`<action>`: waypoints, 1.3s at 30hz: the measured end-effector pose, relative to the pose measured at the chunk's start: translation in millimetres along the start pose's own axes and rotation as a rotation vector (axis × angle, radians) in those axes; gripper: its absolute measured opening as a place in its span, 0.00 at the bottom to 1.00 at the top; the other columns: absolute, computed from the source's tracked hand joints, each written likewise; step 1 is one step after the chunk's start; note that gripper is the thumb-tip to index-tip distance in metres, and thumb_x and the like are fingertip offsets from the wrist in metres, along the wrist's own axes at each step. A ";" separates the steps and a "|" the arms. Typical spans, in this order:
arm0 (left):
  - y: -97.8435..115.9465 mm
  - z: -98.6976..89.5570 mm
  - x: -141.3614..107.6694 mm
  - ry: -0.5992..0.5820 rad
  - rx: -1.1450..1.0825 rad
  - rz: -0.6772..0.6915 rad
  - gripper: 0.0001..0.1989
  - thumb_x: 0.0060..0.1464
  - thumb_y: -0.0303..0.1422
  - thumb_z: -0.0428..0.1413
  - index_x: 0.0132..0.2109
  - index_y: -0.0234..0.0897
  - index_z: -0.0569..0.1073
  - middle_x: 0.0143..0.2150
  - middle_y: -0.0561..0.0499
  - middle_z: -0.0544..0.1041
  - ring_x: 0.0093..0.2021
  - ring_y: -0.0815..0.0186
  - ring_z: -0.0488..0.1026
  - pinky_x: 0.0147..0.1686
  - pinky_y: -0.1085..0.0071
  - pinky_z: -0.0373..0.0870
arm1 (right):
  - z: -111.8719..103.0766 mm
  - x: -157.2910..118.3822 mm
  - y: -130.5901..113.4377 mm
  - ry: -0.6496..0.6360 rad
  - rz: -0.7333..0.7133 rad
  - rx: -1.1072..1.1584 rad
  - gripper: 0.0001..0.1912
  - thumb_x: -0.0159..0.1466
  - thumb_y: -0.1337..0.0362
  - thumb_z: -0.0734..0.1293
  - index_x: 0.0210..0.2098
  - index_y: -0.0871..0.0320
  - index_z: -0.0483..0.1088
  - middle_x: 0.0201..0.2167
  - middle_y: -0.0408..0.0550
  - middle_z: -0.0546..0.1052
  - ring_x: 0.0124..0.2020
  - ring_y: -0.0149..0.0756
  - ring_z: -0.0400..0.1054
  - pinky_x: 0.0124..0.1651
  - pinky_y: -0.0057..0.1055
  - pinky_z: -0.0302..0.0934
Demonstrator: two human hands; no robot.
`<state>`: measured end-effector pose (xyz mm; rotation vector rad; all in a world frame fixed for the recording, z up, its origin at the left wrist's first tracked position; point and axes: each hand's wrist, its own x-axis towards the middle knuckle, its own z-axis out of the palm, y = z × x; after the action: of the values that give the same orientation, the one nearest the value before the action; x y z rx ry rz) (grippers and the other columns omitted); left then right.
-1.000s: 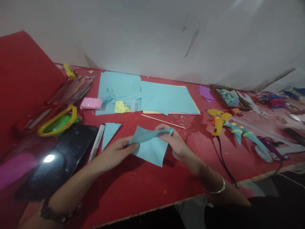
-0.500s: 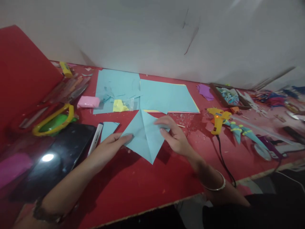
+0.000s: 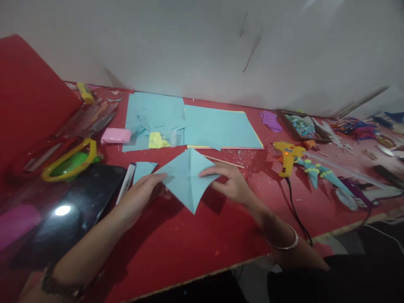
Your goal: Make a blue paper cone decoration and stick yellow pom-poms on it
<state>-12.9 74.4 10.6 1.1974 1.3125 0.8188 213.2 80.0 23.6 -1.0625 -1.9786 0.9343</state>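
The left hand's fingers (image 3: 160, 176) pinch one corner of the creased blue paper (image 3: 186, 179); the right hand's fingers (image 3: 208, 170) grip the opposite corner. The paper spreads in a diamond, one point toward the person, a crease running down its middle, above the red desk (image 3: 176, 256), near a thin stick (image 3: 225, 161).

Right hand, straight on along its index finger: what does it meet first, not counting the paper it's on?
Likely the left hand, at its fingertips on the far edge of the creased blue paper. Depth is unclear, so the right hand might pass just over them.
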 end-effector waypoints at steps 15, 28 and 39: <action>10.0 14.2 -11.3 0.092 0.400 -0.098 0.21 0.44 0.53 0.50 0.27 0.41 0.75 0.33 0.48 0.80 0.40 0.53 0.74 0.40 0.62 0.69 | 37.7 1.1 -3.9 0.111 0.400 0.468 0.15 0.57 0.55 0.63 0.26 0.60 0.73 0.21 0.44 0.75 0.23 0.28 0.67 0.29 0.26 0.59; 13.3 18.6 -7.3 0.169 0.102 0.054 0.15 0.44 0.45 0.55 0.22 0.37 0.71 0.22 0.52 0.77 0.26 0.63 0.73 0.31 0.71 0.69 | 43.5 4.7 -3.3 0.184 0.410 0.815 0.16 0.51 0.63 0.69 0.39 0.56 0.66 0.25 0.39 0.73 0.25 0.27 0.69 0.33 0.27 0.63; -0.2 24.8 -10.0 0.109 0.053 -0.007 0.12 0.41 0.43 0.59 0.29 0.38 0.75 0.31 0.48 0.79 0.34 0.59 0.75 0.35 0.68 0.70 | 47.3 4.7 -14.0 0.158 0.433 0.707 0.07 0.53 0.66 0.66 0.20 0.59 0.69 0.19 0.40 0.72 0.20 0.25 0.67 0.27 0.24 0.63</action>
<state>9.9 60.3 9.8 1.2027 1.4343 0.8589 167.0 65.9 12.7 -1.0988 -1.1414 1.5692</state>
